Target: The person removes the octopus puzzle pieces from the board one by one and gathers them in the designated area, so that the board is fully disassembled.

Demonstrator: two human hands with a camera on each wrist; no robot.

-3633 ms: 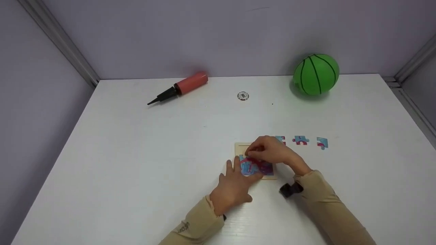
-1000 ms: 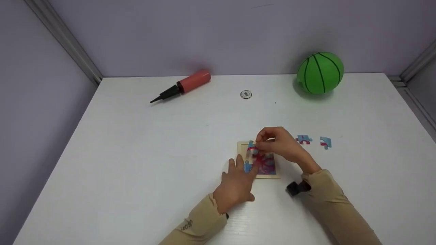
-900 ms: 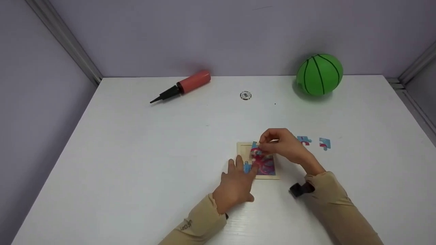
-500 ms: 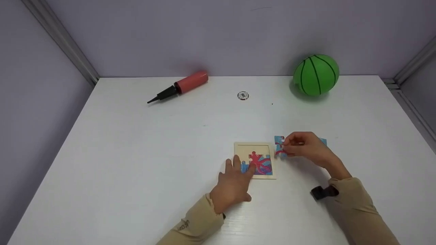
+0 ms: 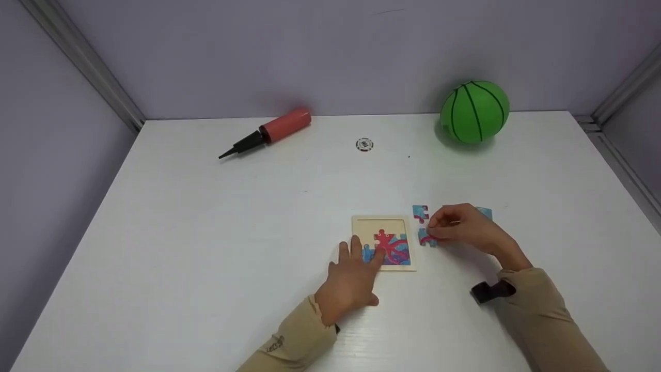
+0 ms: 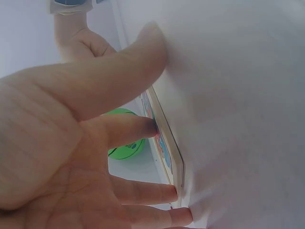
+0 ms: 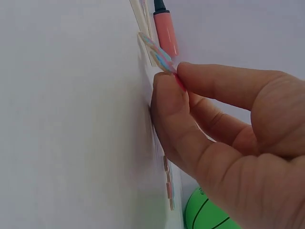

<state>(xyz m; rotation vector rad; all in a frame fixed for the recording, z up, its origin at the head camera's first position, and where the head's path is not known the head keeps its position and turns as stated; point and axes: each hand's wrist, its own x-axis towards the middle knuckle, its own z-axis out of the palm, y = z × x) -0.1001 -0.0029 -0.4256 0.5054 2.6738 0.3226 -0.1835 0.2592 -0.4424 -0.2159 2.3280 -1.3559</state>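
A wooden puzzle tray [image 5: 383, 223] holds a partly built red-octopus picture. My left hand [image 5: 356, 266] lies flat with straight fingers pressing on the tray's lower left corner; in the left wrist view its fingertips [image 6: 151, 128] rest on the tray's edge [image 6: 167, 151]. To the right of the tray, my right hand [image 5: 445, 227] pinches a blue-and-red puzzle piece [image 5: 426, 238] low over the table. The right wrist view shows thumb and forefinger gripping that piece [image 7: 157, 53]. A loose piece [image 5: 420, 212] lies just above it. Another piece [image 5: 485, 212] peeks out behind the right hand.
A green ball [image 5: 474, 111] stands at the back right of the white table [image 5: 206, 232]. A red hand pump [image 5: 268, 132] with a black nozzle lies at the back left, and a small round disc [image 5: 364, 144] sits between them. Grey walls enclose the table.
My right hand has carried the puzzle piece from over the tray to the right and lowered it beside the tray. The left hand has stayed on the tray.
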